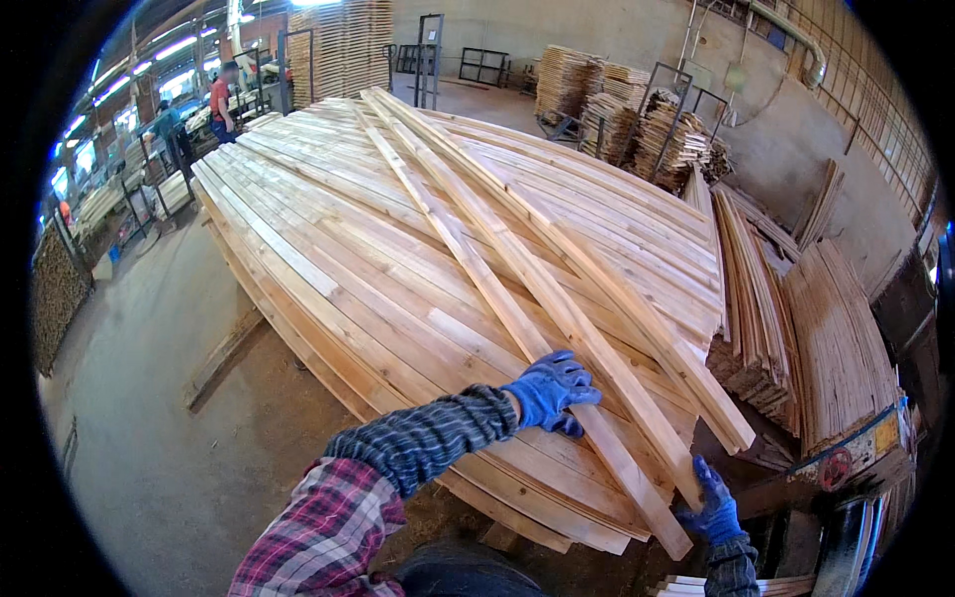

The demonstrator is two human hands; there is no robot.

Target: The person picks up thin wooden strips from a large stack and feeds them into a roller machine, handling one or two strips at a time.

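Three long pale wooden boards lie loose and slanting across a broad stack of boards [318,264]. My left hand [552,393], in a blue work glove, is closed over the leftmost loose board [637,488] a little way from its near end. The near end of the middle loose board [622,383] is gripped by my right hand [711,502], also gloved in blue; part of that hand's grip is hidden. To the right, the third loose board [647,323] has neither hand on it.
More boards [746,298] are stacked along the right side, beside a machine part with a red handwheel [836,468]. Tall lumber piles [343,50] stand at the back. A wooden beam [224,358] rests on the floor at left. Another person [221,104] stands far left.
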